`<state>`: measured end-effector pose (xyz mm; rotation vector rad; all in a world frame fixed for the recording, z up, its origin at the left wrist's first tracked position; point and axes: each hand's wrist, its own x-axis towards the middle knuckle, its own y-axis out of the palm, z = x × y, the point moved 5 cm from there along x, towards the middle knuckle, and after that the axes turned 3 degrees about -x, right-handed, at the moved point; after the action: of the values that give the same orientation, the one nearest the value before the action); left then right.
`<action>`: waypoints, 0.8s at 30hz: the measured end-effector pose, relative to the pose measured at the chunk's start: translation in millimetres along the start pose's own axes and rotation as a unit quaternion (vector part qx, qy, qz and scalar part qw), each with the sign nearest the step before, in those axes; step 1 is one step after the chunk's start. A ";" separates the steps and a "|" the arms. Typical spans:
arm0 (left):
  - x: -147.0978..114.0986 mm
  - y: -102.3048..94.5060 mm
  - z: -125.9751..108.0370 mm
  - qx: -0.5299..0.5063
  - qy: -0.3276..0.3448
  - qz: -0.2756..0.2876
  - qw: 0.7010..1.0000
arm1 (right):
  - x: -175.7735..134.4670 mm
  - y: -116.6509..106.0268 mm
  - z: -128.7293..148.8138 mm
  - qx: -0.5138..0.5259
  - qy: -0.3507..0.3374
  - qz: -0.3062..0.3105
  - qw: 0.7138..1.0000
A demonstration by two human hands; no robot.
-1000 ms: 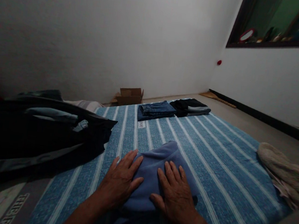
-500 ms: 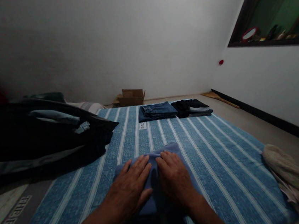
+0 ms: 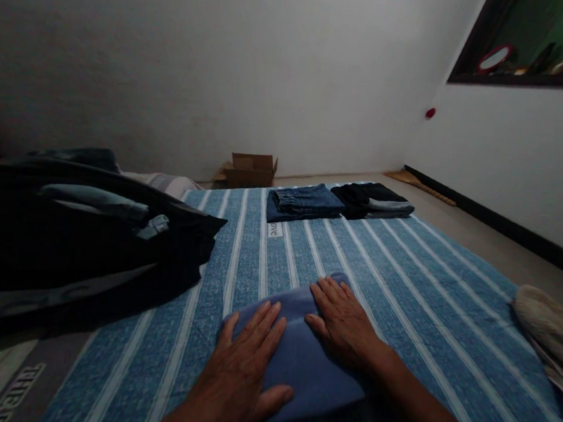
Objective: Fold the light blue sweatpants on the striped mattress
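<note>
Left hand (image 3: 244, 363) and right hand (image 3: 345, 322) lie flat on violet-blue cloth (image 3: 307, 375), gripping nothing. Jeans (image 3: 308, 202) beyond cloth are folded; clothes heap (image 3: 91, 245) left of it isn't.

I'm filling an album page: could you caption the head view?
Bare-handed: left grip and right grip rest on blue-violet cloth over a striped spread, folded denim lying farther back.

A: What's the support?
B: Blue sheet (image 3: 429, 334), pale stripes. Reference: the folded purple-blue cloth (image 3: 305, 364) on it.
A: Rest of the load?
B: Folded jeans (image 3: 307, 201) lie beyond the cloth; folded black-and-grey clothes (image 3: 373, 202) beyond it too, farther right. Dark clothes heap (image 3: 107, 246) sits left of it. Beige fuzzy item (image 3: 551, 323) well right of the cloth; can't tell how much rests on the sheet.
</note>
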<state>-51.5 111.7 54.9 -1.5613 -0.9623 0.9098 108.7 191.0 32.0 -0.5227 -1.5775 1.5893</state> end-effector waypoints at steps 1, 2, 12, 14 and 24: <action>-0.2 0.3 0.1 -0.008 0.003 -0.002 1.000 | -0.5 -0.5 -0.1 0.000 0.001 0.000 1.000; -0.6 0.6 0.1 -0.015 0.007 -0.007 1.000 | -1.1 -1.1 -0.2 -0.001 0.003 0.000 1.000; -2.2 4.0 0.6 -0.037 -0.002 0.007 0.999 | -1.2 -2.3 0.2 -0.001 0.006 -0.005 1.000; -1.7 5.4 1.9 -0.027 -0.002 0.006 1.000 | -0.7 -5.7 1.4 0.000 0.007 -0.017 1.000; -3.6 23.8 17.0 0.031 0.049 -0.068 0.996 | -7.2 -17.7 44.0 0.028 -0.085 -0.044 0.995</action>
<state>-65.3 111.4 28.9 -1.4553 -0.9502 0.7547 83.4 156.0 52.9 -0.2894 -1.6521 1.6418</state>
